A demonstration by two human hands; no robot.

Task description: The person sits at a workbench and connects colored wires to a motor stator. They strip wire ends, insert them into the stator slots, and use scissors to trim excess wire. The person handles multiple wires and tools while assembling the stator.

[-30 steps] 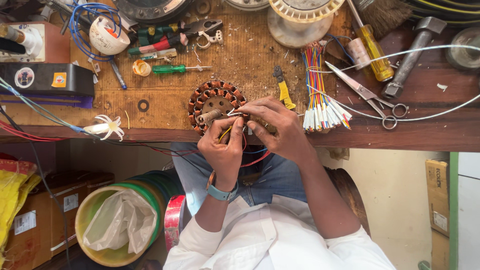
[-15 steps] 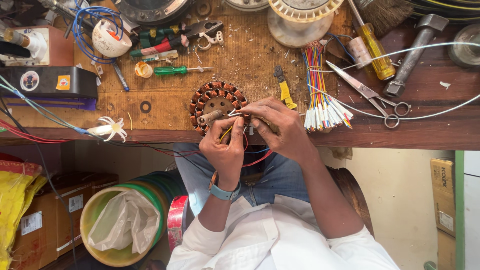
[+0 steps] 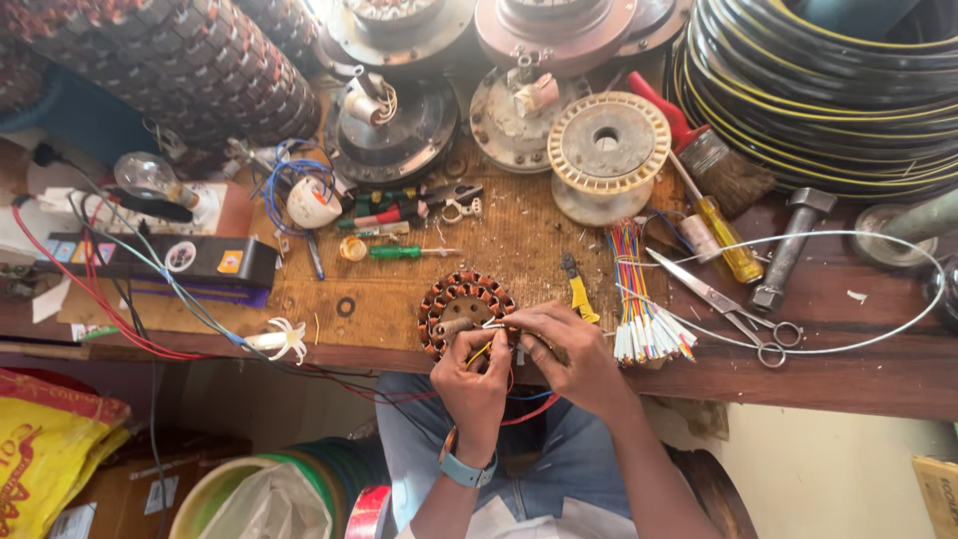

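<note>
The near right part of the copper-wound stator (image 3: 461,309) is covered by the left hand (image 3: 477,384) and the right hand (image 3: 569,359). What is pinched between the fingertips is too small to be made out. The black and yellow cable coil (image 3: 818,90) is cut off by the far and right edges. The dark stack of rings (image 3: 170,60) at far left is clipped by the top edge. The yellow sack (image 3: 45,449) is cut by the left edge.
</note>
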